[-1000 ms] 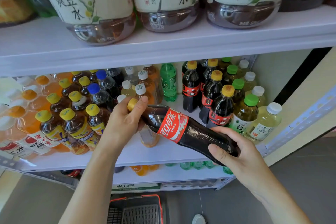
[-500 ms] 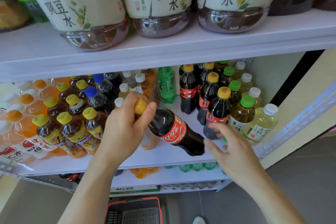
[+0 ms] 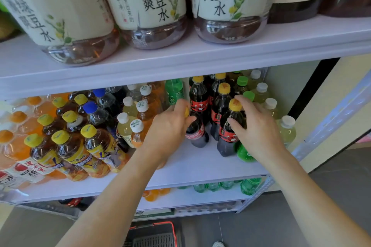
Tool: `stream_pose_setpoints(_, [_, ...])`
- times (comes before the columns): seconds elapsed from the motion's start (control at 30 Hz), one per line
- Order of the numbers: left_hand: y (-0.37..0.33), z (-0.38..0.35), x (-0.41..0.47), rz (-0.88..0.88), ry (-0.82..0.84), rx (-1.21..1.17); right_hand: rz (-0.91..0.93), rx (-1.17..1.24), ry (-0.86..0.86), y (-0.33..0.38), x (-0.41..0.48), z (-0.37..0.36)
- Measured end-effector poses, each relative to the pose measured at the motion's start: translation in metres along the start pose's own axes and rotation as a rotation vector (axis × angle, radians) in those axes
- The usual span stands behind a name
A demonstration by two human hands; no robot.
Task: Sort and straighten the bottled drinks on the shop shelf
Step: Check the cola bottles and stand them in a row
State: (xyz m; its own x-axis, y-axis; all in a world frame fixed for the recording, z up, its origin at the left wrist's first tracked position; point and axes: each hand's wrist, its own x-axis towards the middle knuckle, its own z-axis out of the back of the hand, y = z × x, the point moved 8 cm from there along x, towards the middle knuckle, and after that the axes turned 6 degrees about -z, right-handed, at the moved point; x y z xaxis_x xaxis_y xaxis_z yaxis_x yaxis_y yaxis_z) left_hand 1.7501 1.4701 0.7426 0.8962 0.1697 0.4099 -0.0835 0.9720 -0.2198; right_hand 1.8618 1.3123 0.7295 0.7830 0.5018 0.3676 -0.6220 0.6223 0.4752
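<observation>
A dark cola bottle with a red label and yellow cap stands upright on the white middle shelf. My left hand grips its neck and cap. To its right my right hand curls round another yellow-capped cola bottle at the front of a row of colas. Green-capped tea bottles and white-capped pale drinks stand to the right, partly hidden by my right hand.
Yellow-capped tea bottles and orange drinks crowd the shelf's left half. A green soda bottle stands at the back. Large jugs fill the upper shelf. A basket sits on the floor below.
The cola bottle went from lying tilted across both hands to standing upright on the shelf. My right hand left its base and moved onto the front cola bottle of the row.
</observation>
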Motion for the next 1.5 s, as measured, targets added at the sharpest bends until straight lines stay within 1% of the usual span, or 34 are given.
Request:
stream_pose_setpoints(0.13, [0.0,-0.026,0.026,-0.02,0.06,0.021,0.025,-0.029,-0.026,-0.001,0.003,-0.003])
stream_pose_setpoints(0.23, [0.003,-0.037,0.045,-0.01,0.038,-0.038,0.036,-0.026,-0.05,-0.001,0.002,-0.004])
stream_pose_setpoints(0.4, [0.017,-0.048,0.062,0.176,-0.046,-0.216,0.016,0.048,-0.074,-0.001,-0.005,-0.007])
stream_pose_setpoints(0.6, [0.04,-0.057,0.053,0.335,-0.019,-0.384,0.046,0.143,-0.127,0.001,-0.025,-0.005])
stream_pose_setpoints(0.67, [0.053,-0.047,0.049,0.414,-0.094,-0.442,0.028,0.216,-0.184,-0.002,-0.035,0.001])
stream_pose_setpoints(0.73, [0.068,-0.034,0.047,0.468,-0.198,-0.38,0.019,0.312,-0.21,-0.004,-0.046,0.005])
stream_pose_setpoints(0.77, [0.073,-0.03,0.049,0.473,-0.214,-0.295,0.021,0.353,-0.189,-0.004,-0.052,0.003])
stream_pose_setpoints(0.8, [0.077,-0.029,0.053,0.478,-0.192,-0.213,0.024,0.387,-0.154,-0.003,-0.057,0.001])
stream_pose_setpoints(0.9, [0.084,-0.039,0.07,0.506,-0.016,-0.052,0.012,0.45,-0.076,-0.002,-0.071,-0.005])
stream_pose_setpoints(1.0, [0.09,-0.042,0.09,0.459,0.105,0.075,-0.025,0.489,-0.024,-0.004,-0.082,-0.008])
stream_pose_setpoints(1.07, [0.095,-0.037,0.101,0.42,0.137,0.139,-0.058,0.507,0.0,-0.007,-0.087,-0.01])
stream_pose_setpoints(1.2, [0.097,-0.029,0.111,0.352,0.129,0.19,-0.143,0.556,0.024,-0.011,-0.094,-0.017])
stream_pose_setpoints(1.3, [0.088,-0.032,0.094,0.282,0.239,0.261,-0.193,0.593,0.072,-0.011,-0.098,-0.029])
stream_pose_setpoints(1.37, [0.079,-0.032,0.076,0.227,0.281,0.279,-0.291,0.654,0.179,-0.014,-0.101,-0.043])
stream_pose_setpoints(1.4, [0.073,-0.027,0.068,0.192,0.257,0.28,-0.381,0.73,0.276,-0.017,-0.103,-0.054])
stream_pose_setpoints(1.47, [0.06,-0.008,0.052,0.151,0.138,0.251,-0.588,0.918,0.502,-0.018,-0.115,-0.078])
stream_pose_setpoints(1.5, [0.053,0.005,0.044,0.147,0.071,0.229,-0.645,0.946,0.591,-0.018,-0.121,-0.086])
